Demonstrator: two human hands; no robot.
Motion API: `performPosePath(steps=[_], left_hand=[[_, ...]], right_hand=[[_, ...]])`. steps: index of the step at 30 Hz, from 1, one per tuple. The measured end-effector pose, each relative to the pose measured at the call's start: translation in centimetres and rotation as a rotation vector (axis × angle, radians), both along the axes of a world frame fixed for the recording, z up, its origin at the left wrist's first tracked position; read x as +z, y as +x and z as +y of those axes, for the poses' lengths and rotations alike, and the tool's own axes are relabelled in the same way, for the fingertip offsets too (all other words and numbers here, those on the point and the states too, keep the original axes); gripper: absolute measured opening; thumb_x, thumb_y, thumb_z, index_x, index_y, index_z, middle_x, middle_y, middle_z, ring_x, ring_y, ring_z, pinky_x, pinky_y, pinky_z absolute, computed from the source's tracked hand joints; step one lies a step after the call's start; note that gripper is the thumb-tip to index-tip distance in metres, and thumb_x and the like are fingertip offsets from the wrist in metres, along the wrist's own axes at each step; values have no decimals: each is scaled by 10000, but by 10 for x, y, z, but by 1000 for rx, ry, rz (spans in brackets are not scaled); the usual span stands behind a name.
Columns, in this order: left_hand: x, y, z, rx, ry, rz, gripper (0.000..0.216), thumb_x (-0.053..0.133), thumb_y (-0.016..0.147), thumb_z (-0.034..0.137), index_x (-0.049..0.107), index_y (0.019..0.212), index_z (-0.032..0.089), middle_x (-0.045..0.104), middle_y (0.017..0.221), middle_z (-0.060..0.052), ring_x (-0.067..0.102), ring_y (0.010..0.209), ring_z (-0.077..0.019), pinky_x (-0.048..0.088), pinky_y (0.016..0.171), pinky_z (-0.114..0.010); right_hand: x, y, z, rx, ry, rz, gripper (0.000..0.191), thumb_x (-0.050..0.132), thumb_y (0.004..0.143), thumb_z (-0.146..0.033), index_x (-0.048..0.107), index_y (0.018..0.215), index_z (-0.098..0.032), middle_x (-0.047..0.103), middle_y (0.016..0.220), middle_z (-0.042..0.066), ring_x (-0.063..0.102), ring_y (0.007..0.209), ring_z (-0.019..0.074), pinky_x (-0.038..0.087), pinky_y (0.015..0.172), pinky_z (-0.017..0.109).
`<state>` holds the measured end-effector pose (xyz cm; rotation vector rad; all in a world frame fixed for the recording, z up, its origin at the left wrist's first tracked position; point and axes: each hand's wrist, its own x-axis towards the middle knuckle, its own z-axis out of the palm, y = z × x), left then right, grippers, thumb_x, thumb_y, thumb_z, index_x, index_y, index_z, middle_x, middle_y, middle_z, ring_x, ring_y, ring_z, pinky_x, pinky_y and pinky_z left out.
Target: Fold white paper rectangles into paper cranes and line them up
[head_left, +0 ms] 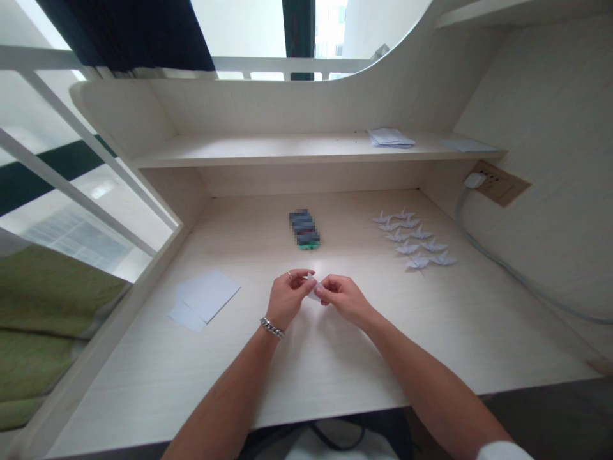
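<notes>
Both hands meet over the middle of the pale wooden desk (306, 364). My left hand (286, 298), with a ring and a chain bracelet, and my right hand (342, 297) pinch a small folded piece of white paper (313, 290) between their fingertips. Most of the paper is hidden by the fingers. A loose stack of white paper sheets (205, 298) lies to the left of my left hand. Several folded white paper cranes (414, 241) sit in rows to the right, further back.
A blurred dark object with a green edge (304, 229) lies behind the hands. More paper (390, 137) rests on the shelf above. A wall socket (493, 181) with a white plug and cable (507, 265) is at the right. White railing (71, 191) runs along the left.
</notes>
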<state>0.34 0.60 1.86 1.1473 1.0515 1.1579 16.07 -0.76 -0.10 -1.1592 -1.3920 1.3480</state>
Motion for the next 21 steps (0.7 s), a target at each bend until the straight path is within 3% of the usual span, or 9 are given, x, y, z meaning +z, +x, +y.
performPosePath(steps=[5, 12, 18, 21], left_hand=[[1, 1, -1, 51, 29, 109, 181, 778, 634, 292, 689, 637, 134, 648, 563, -8, 565, 524, -112, 444, 533, -229], [-4, 6, -1, 142, 38, 69, 179, 783, 619, 286, 682, 620, 138, 638, 544, -2, 543, 508, -110, 423, 514, -230], [-12, 8, 3, 229, 57, 52, 190, 777, 629, 295, 688, 680, 134, 664, 589, -12, 573, 541, -121, 453, 548, -243], [-16, 9, 3, 211, 32, -38, 224, 784, 634, 318, 698, 729, 134, 680, 632, -19, 587, 570, -122, 467, 579, -248]], right_hand=[[-2, -1, 0, 6, 11, 13, 242, 675, 764, -381, 603, 698, -160, 600, 625, 1, 540, 565, 123, 414, 555, 252], [-4, -7, -1, -55, 65, -19, 269, 651, 786, -407, 608, 677, -165, 590, 604, -1, 538, 551, 123, 430, 553, 253], [-9, -12, 2, -70, 10, 45, 271, 689, 733, -410, 612, 648, -165, 603, 564, 3, 541, 514, 122, 421, 525, 247], [-8, -9, 2, -99, 35, -16, 253, 691, 731, -374, 604, 616, -167, 590, 534, -3, 525, 492, 119, 400, 503, 243]])
